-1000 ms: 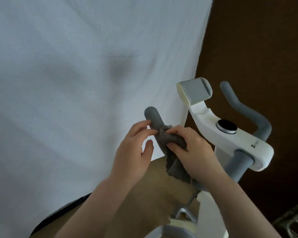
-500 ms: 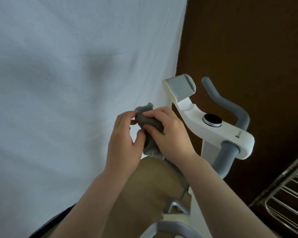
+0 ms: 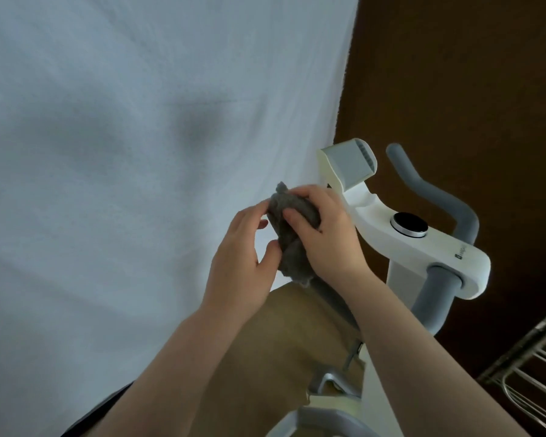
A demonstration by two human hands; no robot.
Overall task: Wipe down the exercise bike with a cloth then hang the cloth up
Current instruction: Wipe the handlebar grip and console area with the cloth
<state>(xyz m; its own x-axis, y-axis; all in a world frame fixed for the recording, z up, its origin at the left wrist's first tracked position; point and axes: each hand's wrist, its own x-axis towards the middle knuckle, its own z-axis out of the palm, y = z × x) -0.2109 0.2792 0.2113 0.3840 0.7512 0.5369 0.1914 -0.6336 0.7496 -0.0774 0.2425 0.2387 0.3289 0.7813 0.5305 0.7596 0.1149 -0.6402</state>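
The exercise bike [image 3: 423, 247] is white with grey padded handlebars and a round black knob [image 3: 408, 223] on its console. A grey cloth [image 3: 289, 238] is wrapped over the tip of the left handlebar, which it hides. My right hand [image 3: 323, 238] is clamped around the cloth from the right. My left hand [image 3: 243, 260] touches the cloth's left side with thumb and fingertips. The right handlebar [image 3: 435, 197] is bare. A grey phone holder [image 3: 350, 167] stands at the console's front.
A white sheet [image 3: 139, 152] hangs close on the left. Behind the bike is a dark brown wall [image 3: 470, 74]. A metal wire rack [image 3: 530, 373] sits at the lower right. Tan floor [image 3: 290, 342] shows below my hands.
The cloth and my right hand have slid up the left handlebar and now cover its tip, which showed bare one second ago. The view has shifted slightly.
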